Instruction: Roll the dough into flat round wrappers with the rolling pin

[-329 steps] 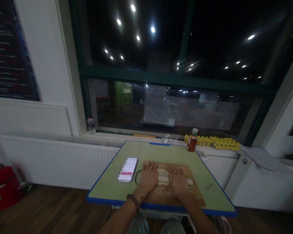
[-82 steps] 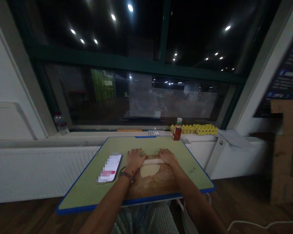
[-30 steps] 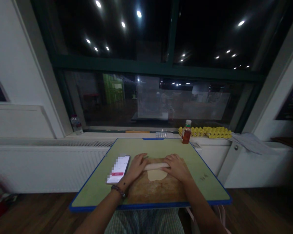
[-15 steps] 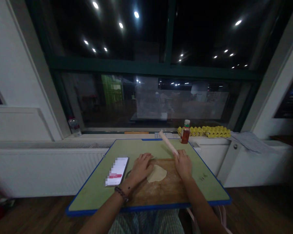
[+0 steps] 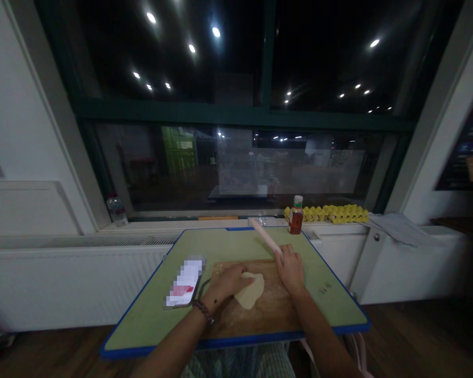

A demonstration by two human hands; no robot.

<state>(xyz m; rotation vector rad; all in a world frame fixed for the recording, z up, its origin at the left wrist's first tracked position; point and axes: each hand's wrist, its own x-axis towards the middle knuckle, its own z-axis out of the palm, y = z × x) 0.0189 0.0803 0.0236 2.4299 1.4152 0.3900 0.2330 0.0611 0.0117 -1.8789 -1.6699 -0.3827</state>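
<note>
A flat, thin sheet of dough (image 5: 250, 295) lies on a wooden cutting board (image 5: 268, 317). My left hand (image 5: 229, 282) is at the dough's upper left edge, its thumb over the sheet and its fingers curled in, gripping that edge; part of the fingertips is hidden. My right hand (image 5: 291, 268), at the board's upper right, is wrapped round one end of a pale wooden rolling pin (image 5: 266, 236). The pin points away to the upper left, off the dough.
The green table (image 5: 142, 320) has a blue rim. A phone (image 5: 186, 283) with a lit screen lies left of the board. Along the windowsill stand a bottle of red-brown liquid (image 5: 295, 216), yellow egg trays (image 5: 339, 213) and a clear plastic bottle (image 5: 117, 211).
The dough has turned and shifted slightly on the board. My left hand has come down nearer to me, its thumb now over the sheet. The right hand still holds the rolling pin.
</note>
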